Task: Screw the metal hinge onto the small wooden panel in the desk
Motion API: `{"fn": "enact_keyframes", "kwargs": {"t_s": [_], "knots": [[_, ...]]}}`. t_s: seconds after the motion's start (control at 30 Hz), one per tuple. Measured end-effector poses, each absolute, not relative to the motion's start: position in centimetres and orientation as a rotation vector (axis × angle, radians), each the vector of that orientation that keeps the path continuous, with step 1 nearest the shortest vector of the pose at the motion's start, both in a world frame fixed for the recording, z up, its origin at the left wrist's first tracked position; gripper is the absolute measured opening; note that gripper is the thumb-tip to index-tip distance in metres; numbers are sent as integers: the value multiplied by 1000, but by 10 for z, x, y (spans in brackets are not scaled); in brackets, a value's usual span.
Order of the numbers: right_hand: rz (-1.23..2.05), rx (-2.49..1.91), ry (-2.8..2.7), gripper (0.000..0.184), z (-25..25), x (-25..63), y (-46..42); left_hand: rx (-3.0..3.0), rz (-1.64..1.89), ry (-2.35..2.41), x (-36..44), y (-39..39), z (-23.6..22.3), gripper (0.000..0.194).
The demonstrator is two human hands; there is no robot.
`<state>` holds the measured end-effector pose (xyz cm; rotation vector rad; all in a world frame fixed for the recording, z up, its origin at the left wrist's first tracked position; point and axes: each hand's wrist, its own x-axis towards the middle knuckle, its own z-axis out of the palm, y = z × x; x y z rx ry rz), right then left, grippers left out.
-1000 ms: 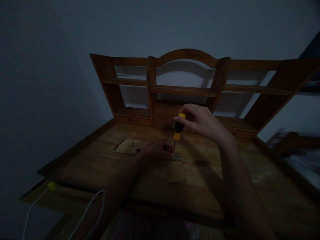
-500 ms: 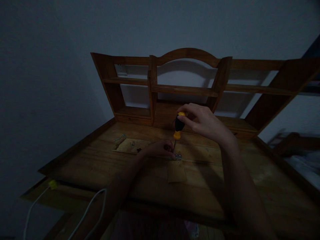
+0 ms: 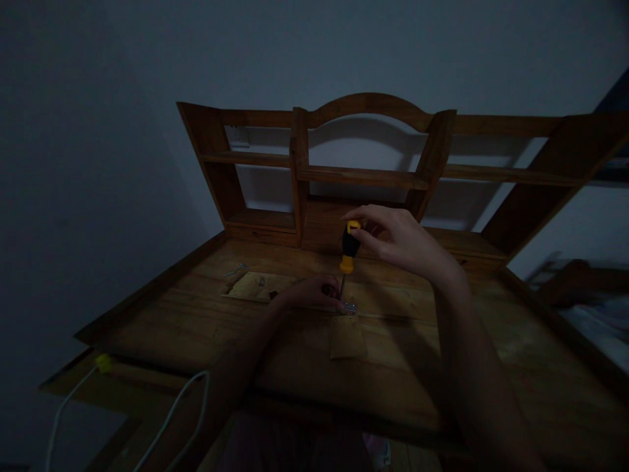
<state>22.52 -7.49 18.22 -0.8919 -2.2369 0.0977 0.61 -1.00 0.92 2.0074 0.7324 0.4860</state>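
In the head view, I see the right hand [image 3: 396, 237] with thumb and fingers clamped on the upper handle of a yellow-and-black screwdriver [image 3: 350, 245], its thin metal shaft [image 3: 343, 284] pointing down, slightly tilted, beside a small silvery metal hinge [image 3: 350, 307]. The left hand [image 3: 315, 292] is curled low, its fingertips at the hinge's left end; I cannot tell what they pinch. The hinge sits at the far edge of a flat, pale, four-sided piece [image 3: 347, 339] on the brown wooden desktop [image 3: 196, 305].
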Motion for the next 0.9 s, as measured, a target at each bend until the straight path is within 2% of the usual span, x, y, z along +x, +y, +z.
{"fn": "enact_keyframes", "kwargs": {"t_s": [0.17, 0.33, 0.47, 0.57, 0.7, 0.9], "knots": [[-22, -922, -2237, 17, 181, 226, -73, 2016, 465, 715, 6, -9, 11, 43], [-42, -975, -2247, 26, 182, 224, -73, 2029, 477, 705, 5, -6, 6, 41], [-68, -992, -2248, 26, 181, 223, -73, 2026, 480, 703, 5, -6, 5, 42], [41, -909, -2292, 20, 181, 226, -73, 2023, 462, 734, 5, -8, 7, 43], [263, -871, -2327, 40, 182, 228, -74, 2011, 454, 746, 5, -8, 8, 47], [168, -898, -2289, 31, 180, 227, -74, 1991, 457, 728, 5, -8, 7, 50]]}}
